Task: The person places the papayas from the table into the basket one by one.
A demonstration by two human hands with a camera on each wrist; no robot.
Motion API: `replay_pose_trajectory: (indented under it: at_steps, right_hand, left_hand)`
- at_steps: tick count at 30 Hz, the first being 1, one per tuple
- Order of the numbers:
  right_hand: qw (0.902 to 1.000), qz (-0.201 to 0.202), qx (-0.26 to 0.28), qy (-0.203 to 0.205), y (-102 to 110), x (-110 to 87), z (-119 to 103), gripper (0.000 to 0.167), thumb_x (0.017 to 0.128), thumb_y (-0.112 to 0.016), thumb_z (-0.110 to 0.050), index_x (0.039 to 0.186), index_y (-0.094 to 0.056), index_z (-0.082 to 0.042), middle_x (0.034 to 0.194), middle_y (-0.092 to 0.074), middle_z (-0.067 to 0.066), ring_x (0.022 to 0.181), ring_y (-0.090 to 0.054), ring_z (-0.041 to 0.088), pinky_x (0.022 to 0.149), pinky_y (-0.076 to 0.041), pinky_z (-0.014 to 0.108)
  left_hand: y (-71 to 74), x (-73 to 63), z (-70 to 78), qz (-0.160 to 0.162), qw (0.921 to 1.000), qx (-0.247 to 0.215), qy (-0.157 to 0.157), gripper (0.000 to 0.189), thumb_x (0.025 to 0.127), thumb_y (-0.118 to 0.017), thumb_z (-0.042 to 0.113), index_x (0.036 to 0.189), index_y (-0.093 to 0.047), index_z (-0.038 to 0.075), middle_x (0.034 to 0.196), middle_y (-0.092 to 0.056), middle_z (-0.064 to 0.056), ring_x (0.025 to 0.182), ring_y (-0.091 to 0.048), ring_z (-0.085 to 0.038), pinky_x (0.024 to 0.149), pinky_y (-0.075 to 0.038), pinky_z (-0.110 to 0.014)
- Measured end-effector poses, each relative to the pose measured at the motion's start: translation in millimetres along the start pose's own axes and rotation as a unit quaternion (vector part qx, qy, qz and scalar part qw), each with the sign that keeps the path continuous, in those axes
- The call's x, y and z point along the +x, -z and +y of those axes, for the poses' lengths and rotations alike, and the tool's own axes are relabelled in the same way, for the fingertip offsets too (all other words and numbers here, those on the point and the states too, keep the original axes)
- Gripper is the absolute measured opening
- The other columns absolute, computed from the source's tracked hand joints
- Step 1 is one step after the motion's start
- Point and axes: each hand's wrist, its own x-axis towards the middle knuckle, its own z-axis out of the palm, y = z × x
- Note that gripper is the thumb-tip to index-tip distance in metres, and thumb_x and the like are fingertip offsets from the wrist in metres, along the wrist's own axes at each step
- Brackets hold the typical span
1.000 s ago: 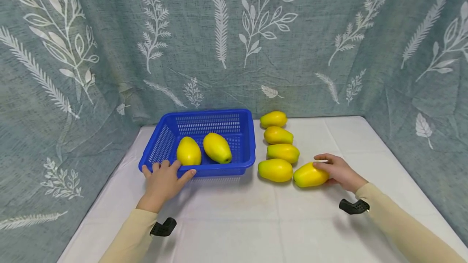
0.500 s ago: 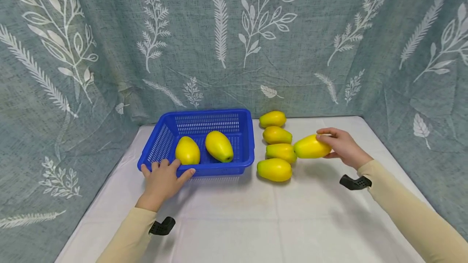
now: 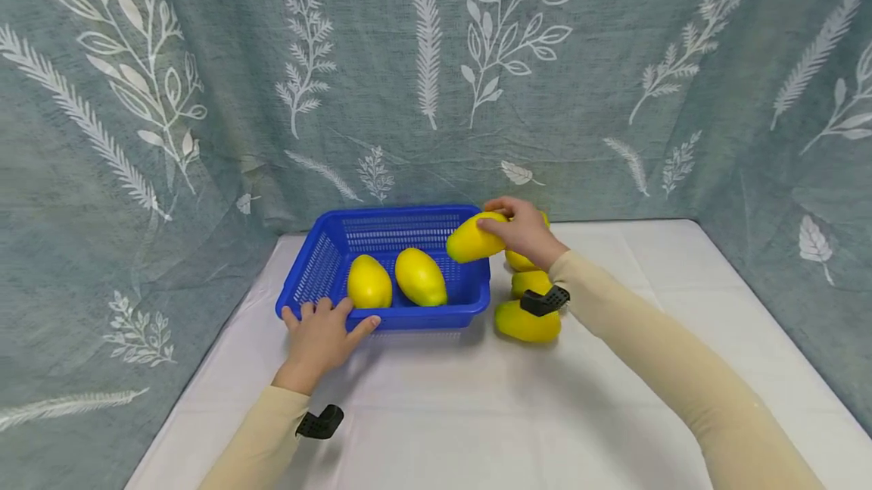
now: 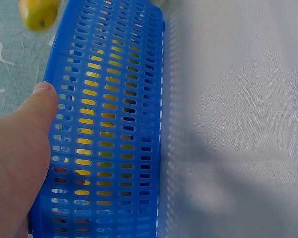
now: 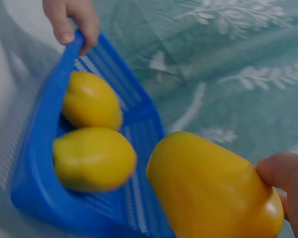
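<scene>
My right hand holds a yellow papaya by one end, above the right side of a blue plastic basket. The fruit's greenish end points left and slightly down. Two more papayas lie inside: one at the left, the other near the middle. On the basket's near left rim, my left hand keeps a grip. The left wrist view has its thumb against the outer wall; in the right wrist view its fingers hook over the edge.
Right of the basket, several papayas line up on the white cloth, partly hidden by my right hand and forearm; the nearest papaya shows best. A grey-green curtain with white leaf prints hangs behind and on both sides.
The right hand has lifted the papaya off the cloth and carried it leftward, past the row, to over the basket. The left hand stays on the rim. The view has shifted slightly.
</scene>
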Motion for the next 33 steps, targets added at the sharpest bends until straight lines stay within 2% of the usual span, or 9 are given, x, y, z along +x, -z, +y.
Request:
replay_pose_trajectory:
  at_steps: [4,6,12,17,23,27,30,33]
  right_hand:
    - [0.9997,-0.003,-0.022,0.011,-28,10.0,3,0.046,0.1,-0.065,-0.029,0.141,-0.058,-0.01,0.144,-0.057,0.017,0.127,-0.058,0.033,0.1,-0.055,0.044]
    - [0.9985,-0.003,-0.05,0.022,-39,12.9,5,0.046,0.1,-0.065,-0.03,0.14,-0.059,-0.009,0.144,-0.058,0.017,0.128,-0.058,0.033,0.102,-0.054,0.043]
    - [0.9891,-0.032,-0.13,0.061,-65,10.0,1,0.048,0.098,-0.066,-0.031,0.139,-0.06,-0.008,0.14,-0.062,0.015,0.121,-0.062,0.031,0.098,-0.055,0.043]
    - [0.9874,-0.07,-0.137,0.035,-83,8.1,0,0.051,0.099,-0.066,-0.035,0.142,-0.058,-0.009,0.137,-0.062,0.018,0.124,-0.06,0.031,0.099,-0.054,0.042]
    - [0.9924,-0.055,-0.11,0.0,-90,8.3,-2,0.055,0.1,-0.063,-0.037,0.146,-0.053,-0.009,0.143,-0.058,0.02,0.126,-0.059,0.032,0.1,-0.053,0.044]
    - [0.9949,-0.049,-0.087,-0.012,-82,8.8,-4,0.055,0.101,-0.062,-0.039,0.146,-0.052,-0.01,0.141,-0.059,0.019,0.115,-0.064,0.031,0.092,-0.057,0.041]
    - [0.9974,-0.053,-0.041,-0.026,-73,9.2,-2,0.054,0.101,-0.061,-0.04,0.146,-0.051,-0.012,0.144,-0.057,0.017,0.113,-0.067,0.032,0.088,-0.06,0.041]
    - [0.9971,-0.055,0.031,-0.042,-60,8.5,2,0.053,0.102,-0.06,-0.037,0.147,-0.049,-0.011,0.147,-0.054,0.017,0.124,-0.062,0.036,0.093,-0.06,0.045]
  left_hand:
    - [-2.4,1.4,5.4,-0.002,1.0,0.003,-0.002,0.067,0.098,-0.056,0.06,0.136,-0.061,0.005,0.129,-0.059,-0.034,0.127,-0.043,-0.063,0.108,-0.011,-0.086]
    - [-3.2,2.0,6.4,-0.003,1.0,0.005,-0.002,0.068,0.098,-0.055,0.06,0.137,-0.061,0.005,0.13,-0.059,-0.034,0.127,-0.043,-0.063,0.108,-0.011,-0.086]
    - [-3.2,2.6,4.2,0.008,1.0,-0.002,-0.005,0.067,0.098,-0.057,0.059,0.136,-0.061,0.004,0.128,-0.059,-0.033,0.125,-0.044,-0.063,0.108,-0.009,-0.086]
    - [-1.8,2.4,1.6,0.012,0.9999,0.006,-0.001,0.065,0.098,-0.057,0.059,0.133,-0.062,0.005,0.125,-0.06,-0.032,0.124,-0.045,-0.061,0.108,-0.011,-0.085]
    - [-0.6,-0.5,0.9,0.006,1.0,-0.003,0.003,0.062,0.098,-0.057,0.058,0.129,-0.064,0.004,0.124,-0.06,-0.033,0.123,-0.045,-0.061,0.107,-0.01,-0.086]
    - [-0.4,-1.5,1.7,0.009,0.9999,-0.012,0.005,0.061,0.098,-0.058,0.056,0.129,-0.064,0.004,0.124,-0.059,-0.034,0.122,-0.045,-0.061,0.107,-0.009,-0.086]
    - [-0.5,-1.6,1.8,0.01,0.9998,-0.013,0.007,0.061,0.098,-0.058,0.056,0.129,-0.064,0.004,0.126,-0.059,-0.033,0.122,-0.045,-0.061,0.107,-0.008,-0.086]
    - [-1.4,-1.3,1.6,0.006,0.9999,-0.011,0.007,0.062,0.099,-0.057,0.057,0.13,-0.064,0.004,0.126,-0.059,-0.033,0.123,-0.045,-0.061,0.107,-0.008,-0.086]
